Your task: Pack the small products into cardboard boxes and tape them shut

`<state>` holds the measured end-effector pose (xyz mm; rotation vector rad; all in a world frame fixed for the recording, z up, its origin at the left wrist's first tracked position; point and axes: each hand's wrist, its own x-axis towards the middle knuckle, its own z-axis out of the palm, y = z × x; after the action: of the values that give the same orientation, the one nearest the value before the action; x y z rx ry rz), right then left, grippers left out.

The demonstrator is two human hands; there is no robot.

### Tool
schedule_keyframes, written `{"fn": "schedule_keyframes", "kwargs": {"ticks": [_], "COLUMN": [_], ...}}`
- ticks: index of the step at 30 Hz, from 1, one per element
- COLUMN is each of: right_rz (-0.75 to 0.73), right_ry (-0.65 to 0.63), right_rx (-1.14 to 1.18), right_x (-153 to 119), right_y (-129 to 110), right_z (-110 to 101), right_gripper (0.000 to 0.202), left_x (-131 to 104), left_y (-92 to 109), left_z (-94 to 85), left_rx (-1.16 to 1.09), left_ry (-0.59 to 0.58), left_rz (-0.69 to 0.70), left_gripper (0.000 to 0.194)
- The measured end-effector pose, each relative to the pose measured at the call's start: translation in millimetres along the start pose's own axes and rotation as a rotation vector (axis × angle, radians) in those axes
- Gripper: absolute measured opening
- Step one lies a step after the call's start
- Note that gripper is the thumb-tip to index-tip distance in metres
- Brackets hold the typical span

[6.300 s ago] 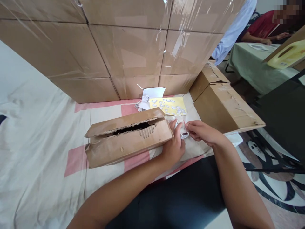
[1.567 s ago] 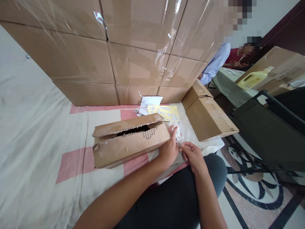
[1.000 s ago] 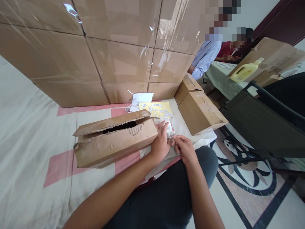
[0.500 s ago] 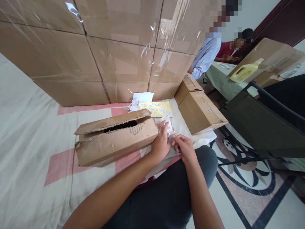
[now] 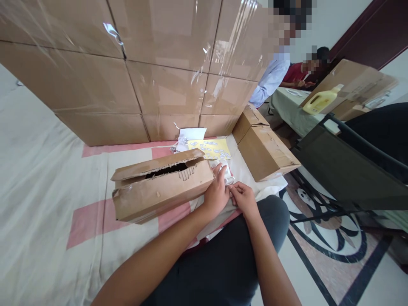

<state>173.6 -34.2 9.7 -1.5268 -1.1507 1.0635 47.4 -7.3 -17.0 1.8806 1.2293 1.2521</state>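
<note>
My left hand (image 5: 216,195) is closed on a small white item (image 5: 228,173), perhaps a packet or small box; the fingers cover part of it. Its kind cannot be made out. Close by, my right hand (image 5: 245,198) pinches thumb and fingers together at the item's near end, and whatever is between them is hidden. An opened cardboard box (image 5: 165,191) with torn flaps lies just left of my left hand. Beyond the hands, a yellow sheet (image 5: 210,148) dotted with small pale labels rests on the cloth, with white tags (image 5: 193,134) behind it.
Taped cardboard boxes (image 5: 172,89) are stacked as a wall ahead. Another carton (image 5: 261,148) stands to the right, before a dark folding chair (image 5: 353,165). Two people are at the back right, near a table with a yellow jug (image 5: 321,101). A pink-and-white cloth (image 5: 86,221) lies beneath.
The view has shifted slightly, so the boxes appear a little lower and most of the near ones farther right. Both hands stay together at the white item, with the right fingertips a little closer to the left hand.
</note>
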Motion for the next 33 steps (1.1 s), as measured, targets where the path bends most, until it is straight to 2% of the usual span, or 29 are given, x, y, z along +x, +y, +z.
{"fn": "schedule_keyframes", "kwargs": {"ticks": [6,12,17,23,26,29,33], "right_rz": [-0.109,-0.223,-0.285,-0.343,-0.364,-0.386,-0.423], "right_ry": [0.011,-0.005,-0.061,-0.129,-0.158,-0.2,-0.344], "right_rx": [0.107,0.18,0.173,0.125,0.102,0.08,-0.054], "right_x": [-5.9,-9.2,-12.4,-13.6,-15.2,-20.7,-31.0], "right_y": [-9.9,-11.9,-11.8,-9.0,-10.1,-15.4,-20.6], "right_z": [-1.0,0.0,0.6,2.8,1.9,1.4,4.9], "right_gripper": [0.043,0.035,0.034,0.032,0.031,0.028,0.02], "left_x": [0.6,-1.8,-3.2,-3.9,-13.0,-32.1,-63.6], "left_y": [2.8,13.0,17.9,23.0,27.1,30.2,32.4], "left_z": [-2.0,-16.4,-23.9,-27.7,-30.5,-33.7,-44.0], "left_rx": [-0.073,-0.205,-0.307,-0.337,-0.309,-0.267,-0.212], "left_ry": [0.059,0.067,0.069,0.133,0.189,0.246,0.336], "left_rz": [0.029,0.143,0.194,0.252,0.265,0.268,0.282], "left_gripper": [0.069,0.027,0.024,0.02,0.021,0.019,0.017]}}
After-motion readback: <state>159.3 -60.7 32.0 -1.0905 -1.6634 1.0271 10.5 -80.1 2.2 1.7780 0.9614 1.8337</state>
